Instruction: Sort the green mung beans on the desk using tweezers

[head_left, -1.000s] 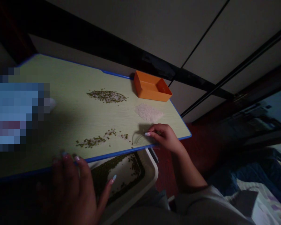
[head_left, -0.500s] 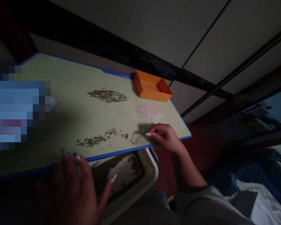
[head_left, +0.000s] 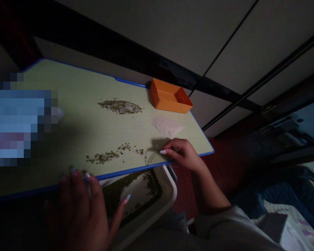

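Head view: your right hand (head_left: 184, 153) is above the near edge of the table (head_left: 75, 83), thumb and forefinger pinched on a clear, curved piece (head_left: 154, 157) whose full shape is hard to make out. Its far rim lies beside the end of a loose strip (head_left: 106, 157) of green beans mixed with white grains, running leftward along the near edge. Your left hand (head_left: 85, 209) is spread, palm down, fingertips over the blue edge further left; it is too dark to tell whether they touch. Its thumb stands out over the white tub (head_left: 170, 197) below, which holds more beans (head_left: 117, 186). Just beyond your right hand is a white pile (head_left: 167, 125) of grains, and behind that an orange box (head_left: 171, 96) near the far edge. Left of the box lies a mixed pile (head_left: 120, 107). At far left, a blue shape (head_left: 13, 118) is pixelated.
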The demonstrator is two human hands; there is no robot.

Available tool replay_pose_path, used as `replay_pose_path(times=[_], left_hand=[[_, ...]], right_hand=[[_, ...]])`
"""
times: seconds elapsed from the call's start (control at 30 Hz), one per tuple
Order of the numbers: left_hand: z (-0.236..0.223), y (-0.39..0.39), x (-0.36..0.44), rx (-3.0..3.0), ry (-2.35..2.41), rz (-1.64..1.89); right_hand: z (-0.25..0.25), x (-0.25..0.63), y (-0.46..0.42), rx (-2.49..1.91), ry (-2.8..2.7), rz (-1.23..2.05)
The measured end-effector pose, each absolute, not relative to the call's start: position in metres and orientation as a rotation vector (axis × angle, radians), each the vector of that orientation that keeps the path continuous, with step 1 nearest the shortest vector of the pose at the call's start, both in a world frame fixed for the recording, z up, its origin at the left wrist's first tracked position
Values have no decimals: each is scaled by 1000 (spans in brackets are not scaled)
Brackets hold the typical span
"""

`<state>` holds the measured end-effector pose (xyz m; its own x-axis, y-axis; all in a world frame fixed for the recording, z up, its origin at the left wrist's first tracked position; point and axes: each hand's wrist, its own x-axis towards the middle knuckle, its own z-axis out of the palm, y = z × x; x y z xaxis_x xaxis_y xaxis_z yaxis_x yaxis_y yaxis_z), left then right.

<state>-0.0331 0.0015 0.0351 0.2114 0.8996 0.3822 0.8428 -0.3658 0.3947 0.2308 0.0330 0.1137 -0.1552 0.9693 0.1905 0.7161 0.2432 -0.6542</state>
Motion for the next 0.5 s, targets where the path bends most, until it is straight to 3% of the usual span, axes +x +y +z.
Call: replay_pose_path(times=[0.5], left_hand=[[31,3,-34,2356,1695,891]], right_hand=[[108,228,37,-1679,-1815,468]])
